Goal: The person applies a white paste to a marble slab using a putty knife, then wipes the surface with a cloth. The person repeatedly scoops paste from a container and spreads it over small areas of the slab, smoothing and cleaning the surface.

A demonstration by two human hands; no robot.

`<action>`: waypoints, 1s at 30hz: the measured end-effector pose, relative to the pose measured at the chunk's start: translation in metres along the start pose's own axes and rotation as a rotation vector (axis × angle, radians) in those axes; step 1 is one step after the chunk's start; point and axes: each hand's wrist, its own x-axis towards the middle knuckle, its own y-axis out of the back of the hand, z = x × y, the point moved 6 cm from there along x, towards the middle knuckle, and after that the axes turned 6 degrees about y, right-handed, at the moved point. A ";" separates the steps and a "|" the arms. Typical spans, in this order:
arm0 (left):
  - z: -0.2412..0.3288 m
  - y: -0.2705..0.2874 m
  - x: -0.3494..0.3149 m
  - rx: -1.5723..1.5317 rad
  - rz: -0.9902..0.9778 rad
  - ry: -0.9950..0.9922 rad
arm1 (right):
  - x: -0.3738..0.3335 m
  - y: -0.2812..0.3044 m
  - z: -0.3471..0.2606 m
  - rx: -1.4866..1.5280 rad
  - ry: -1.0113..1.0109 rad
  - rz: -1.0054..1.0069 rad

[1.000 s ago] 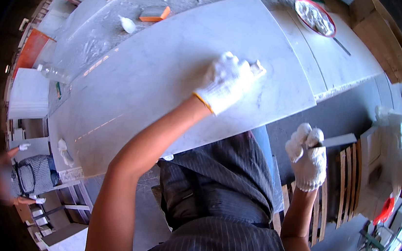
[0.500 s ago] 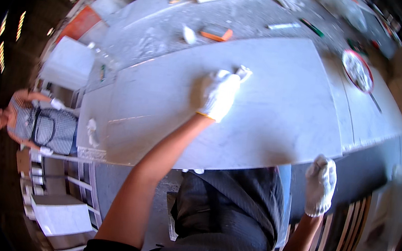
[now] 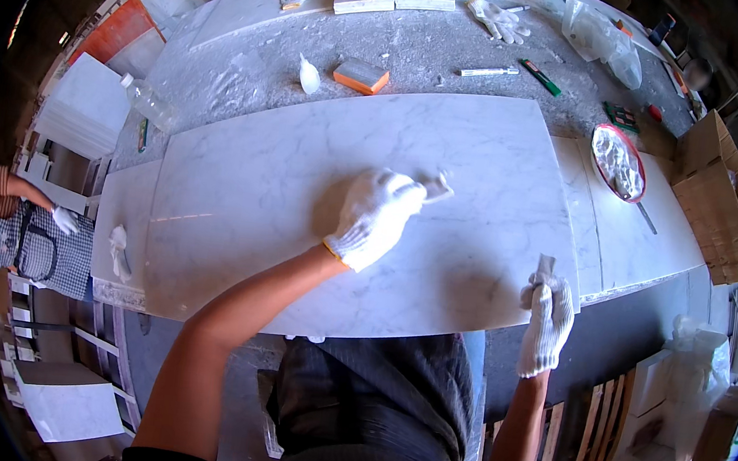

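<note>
My left hand (image 3: 377,218), in a white knitted glove, is closed over the middle of a large white marble-look slab (image 3: 257,183) with grey veins. From its fingers sticks out a small, flat, pale scraper-like piece (image 3: 437,187) with whitish smears; its far end is blurred. Near the slab's front right edge, my right hand (image 3: 548,321), gloved too, is closed with its fingers curled. A short grey flat blade (image 3: 546,264) points up from this grip, and its lower part is hidden by the fingers.
A red-rimmed bowl of white paste (image 3: 619,162) stands right of the slab, by a cardboard box (image 3: 718,200). Beyond lie an orange-edged block (image 3: 361,76), a white squeeze bottle (image 3: 309,75), a green tool (image 3: 540,77) and loose gloves (image 3: 499,21). Another person (image 3: 36,231) stands at left.
My view has shifted, so the slab appears lower and further left. My right hand has risen toward the slab's edge, and its blade now shows. My left hand stays over the slab.
</note>
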 end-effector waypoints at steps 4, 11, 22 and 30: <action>-0.032 -0.004 0.007 0.175 -0.147 0.025 | 0.015 -0.015 0.023 -0.157 0.085 0.049; -0.086 -0.021 0.067 0.058 -0.037 0.063 | 0.020 -0.029 0.024 -0.231 0.155 0.105; -0.056 -0.042 0.070 0.158 -0.057 -0.053 | 0.020 -0.030 0.030 -0.256 0.085 0.124; -0.100 -0.032 0.082 0.495 -0.130 0.089 | 0.021 -0.032 0.029 -0.278 0.107 0.122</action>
